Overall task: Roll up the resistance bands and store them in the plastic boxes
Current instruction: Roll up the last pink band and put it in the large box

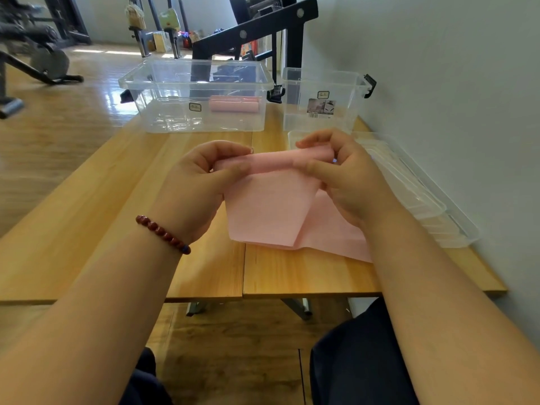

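Both forearms reach in from the near edge, a bead bracelet on the left wrist. The left hand and right hand each pinch one end of the roll started on the pink resistance band, fingers curled tight on it. The roll's long axis runs left to right between the hands. Its loose tail lies on the counter, trailing toward the person, so rolling should probably come that way. Beyond, a rolled band sits in the large plastic box.
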`<state>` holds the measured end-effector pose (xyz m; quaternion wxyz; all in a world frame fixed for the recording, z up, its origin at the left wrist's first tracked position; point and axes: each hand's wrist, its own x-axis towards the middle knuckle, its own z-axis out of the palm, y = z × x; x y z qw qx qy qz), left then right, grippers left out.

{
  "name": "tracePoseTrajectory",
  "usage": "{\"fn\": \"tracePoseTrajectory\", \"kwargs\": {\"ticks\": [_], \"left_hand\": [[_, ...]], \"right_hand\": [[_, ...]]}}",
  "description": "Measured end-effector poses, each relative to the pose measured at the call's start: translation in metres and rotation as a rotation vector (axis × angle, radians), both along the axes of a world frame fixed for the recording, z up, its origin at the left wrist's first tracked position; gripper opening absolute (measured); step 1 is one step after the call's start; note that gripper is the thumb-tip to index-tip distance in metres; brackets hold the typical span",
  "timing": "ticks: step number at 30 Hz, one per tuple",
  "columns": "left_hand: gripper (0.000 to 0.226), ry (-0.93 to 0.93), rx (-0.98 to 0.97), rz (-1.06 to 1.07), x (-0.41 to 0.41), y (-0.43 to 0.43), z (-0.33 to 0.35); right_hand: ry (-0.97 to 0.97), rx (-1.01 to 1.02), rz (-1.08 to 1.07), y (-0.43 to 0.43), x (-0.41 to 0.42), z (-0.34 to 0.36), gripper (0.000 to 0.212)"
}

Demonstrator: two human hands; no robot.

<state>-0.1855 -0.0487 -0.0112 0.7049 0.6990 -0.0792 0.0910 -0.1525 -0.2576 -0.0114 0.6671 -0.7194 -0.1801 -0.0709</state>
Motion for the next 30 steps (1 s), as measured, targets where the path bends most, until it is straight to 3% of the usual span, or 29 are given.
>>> {"fn": "tracePoseTrajectory", "kwargs": {"ticks": [8, 14, 19, 23, 26, 30], "left_hand": [[0.011, 0.131, 0.041, 0.029, 0.0039, -0.0015, -0.0088], [0.014, 0.054, -0.018, 0.023, 0.0032, 0.0007, -0.0062], [0.026, 0.05, -0.039, -0.023, 0.0022, -0.0002, -0.0059], [0.021, 0.125, -0.026, -0.038, 0.0017, -0.0031, -0.0079], [0.013, 0.089, 0.008, 0.011, 0.0015, -0.0039, -0.0071], [0.024, 0.031, -0.042, 0.004, 0.0024, -0.0012, -0.0047]], "right_hand": [[-0.002, 0.014, -0.005, 0.0005, 0.0005, -0.0026, 0.029], [-0.064, -0.145, -0.079, -0.0005, -0.0043, -0.0002, 0.036], [-0.045, -0.049, -0.066, 0.0008, -0.0019, -0.0024, 0.035], [-0.03, 0.002, -0.067, -0.0014, -0.0001, -0.0024, 0.033], [0.004, 0.044, -0.028, -0.0021, 0.0005, -0.0029, 0.026], [0.022, 0.04, -0.032, -0.0029, -0.0024, 0.001, 0.028]]}}
